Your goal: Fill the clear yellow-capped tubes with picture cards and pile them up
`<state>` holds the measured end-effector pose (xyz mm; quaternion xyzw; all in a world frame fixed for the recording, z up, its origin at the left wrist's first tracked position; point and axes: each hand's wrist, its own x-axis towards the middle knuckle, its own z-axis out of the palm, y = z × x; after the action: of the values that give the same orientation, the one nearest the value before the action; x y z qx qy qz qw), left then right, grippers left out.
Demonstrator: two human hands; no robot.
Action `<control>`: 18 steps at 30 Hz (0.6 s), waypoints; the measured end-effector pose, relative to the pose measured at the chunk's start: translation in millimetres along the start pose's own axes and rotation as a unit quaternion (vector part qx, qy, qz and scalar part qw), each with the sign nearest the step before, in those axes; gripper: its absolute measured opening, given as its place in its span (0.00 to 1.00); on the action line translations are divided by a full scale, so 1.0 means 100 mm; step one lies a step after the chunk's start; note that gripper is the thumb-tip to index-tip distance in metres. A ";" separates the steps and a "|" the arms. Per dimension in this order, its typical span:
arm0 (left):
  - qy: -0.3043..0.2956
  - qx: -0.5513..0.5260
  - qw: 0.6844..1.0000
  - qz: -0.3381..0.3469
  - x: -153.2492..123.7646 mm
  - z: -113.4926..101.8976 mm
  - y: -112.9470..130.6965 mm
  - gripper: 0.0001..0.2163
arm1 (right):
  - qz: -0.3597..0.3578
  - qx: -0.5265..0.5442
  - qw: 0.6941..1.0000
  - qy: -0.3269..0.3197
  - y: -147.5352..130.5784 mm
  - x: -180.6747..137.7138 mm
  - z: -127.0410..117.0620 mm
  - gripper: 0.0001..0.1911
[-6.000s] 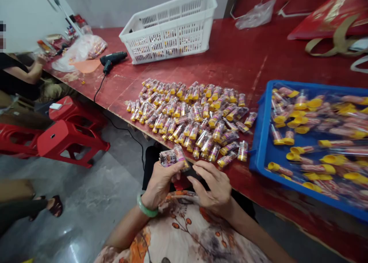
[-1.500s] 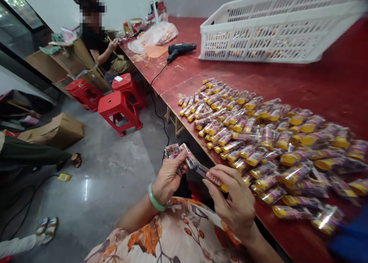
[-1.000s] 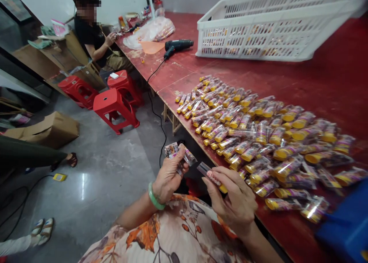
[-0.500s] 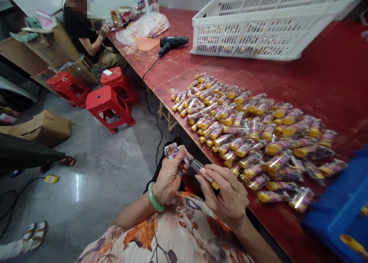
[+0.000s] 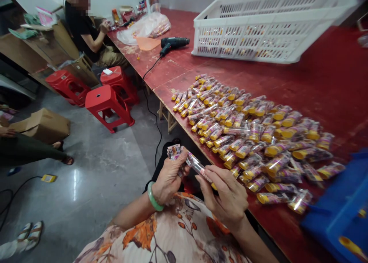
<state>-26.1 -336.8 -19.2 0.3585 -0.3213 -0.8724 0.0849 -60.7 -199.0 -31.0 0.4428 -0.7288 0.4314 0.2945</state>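
My left hand [image 5: 169, 178], a green bangle [image 5: 155, 197] on its wrist, is closed around a small stack of printed plastic sleeves [image 5: 174, 152]. Between thumb and fingers of my right hand [image 5: 227, 196] is a slim clear tube [image 5: 204, 172] with a yellow end, tilted toward the left hand. The tube's far end meets the clear film of a sleeve at my left fingers; how far it sits inside is hard to make out. Many similar sleeved tubes with yellow ends [image 5: 253, 129] lie in a spread on the red table [image 5: 184, 69] to the right.
A white slatted crate [image 5: 247, 40] stands at the back of the table, with a heat gun [image 5: 174, 43] left of it. A blue bin [image 5: 339, 201] is at right. Red stools [image 5: 105, 104] stand on the floor. A co-worker [image 5: 86, 29] sits at the far end.
The tube and the sleeve have come closer together, and clear film now seems to lie over the tube's far end. Both hands stay nearly in place. At left, another person's hand has appeared.
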 end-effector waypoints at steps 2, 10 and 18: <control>0.002 0.007 1.000 0.009 0.01 0.00 -0.01 0.22 | -0.018 -0.027 0.999 -0.005 0.00 -0.02 0.01 0.20; 0.011 0.045 0.998 0.046 0.07 -0.04 -0.04 0.20 | 0.045 0.022 0.998 0.028 -0.02 -0.07 0.05 0.20; -0.010 0.013 1.000 0.007 0.12 -0.06 -0.02 0.19 | 0.087 0.035 0.993 0.067 0.02 -0.12 0.05 0.18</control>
<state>-30.7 -343.1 -30.3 0.3489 -0.3359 -0.8709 0.0836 -57.8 -198.5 -43.8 0.3582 -0.7275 0.5095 0.2877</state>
